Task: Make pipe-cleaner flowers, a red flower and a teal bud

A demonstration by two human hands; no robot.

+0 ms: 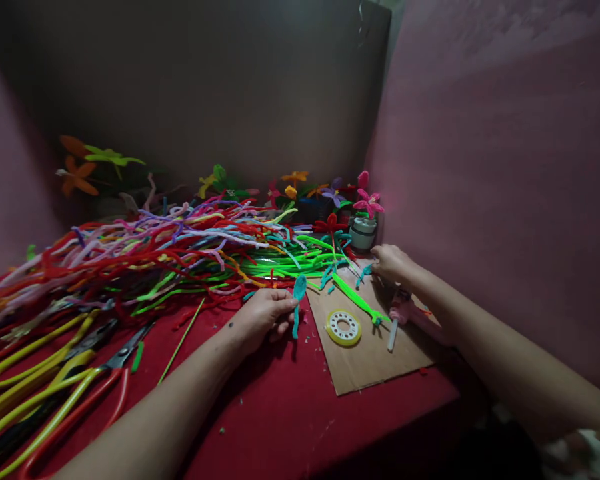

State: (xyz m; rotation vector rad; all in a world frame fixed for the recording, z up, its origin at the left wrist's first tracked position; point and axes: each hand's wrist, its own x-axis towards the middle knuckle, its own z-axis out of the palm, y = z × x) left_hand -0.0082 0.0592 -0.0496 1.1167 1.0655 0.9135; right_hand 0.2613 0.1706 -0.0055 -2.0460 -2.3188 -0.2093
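Between the thumb and fingers of my left hand (273, 313) is a teal pipe-cleaner petal (300, 290), its looped end up and its stem hanging down. Farther off to the right, my right hand (393, 263) has its fingertips pinched on a small teal pipe-cleaner piece (364, 273) at the far edge of a cardboard sheet (350, 377). On that sheet lie a bright green pipe-cleaner stem (355, 297), a yellow tape roll (344, 328) and a pink glue gun (405, 310), partly hidden under my right forearm. More teal pieces (327, 275) lie beside the stem.
A large heap of coloured pipe cleaners (180, 240) covers the back left of the red-covered table (270, 413). Yellow-handled cutters (80, 373) and red-handled pliers (115, 387) lie at left. Pipe-cleaner flowers (367, 201) and a small pot (363, 233) stand at the back, near the pink wall (505, 167).
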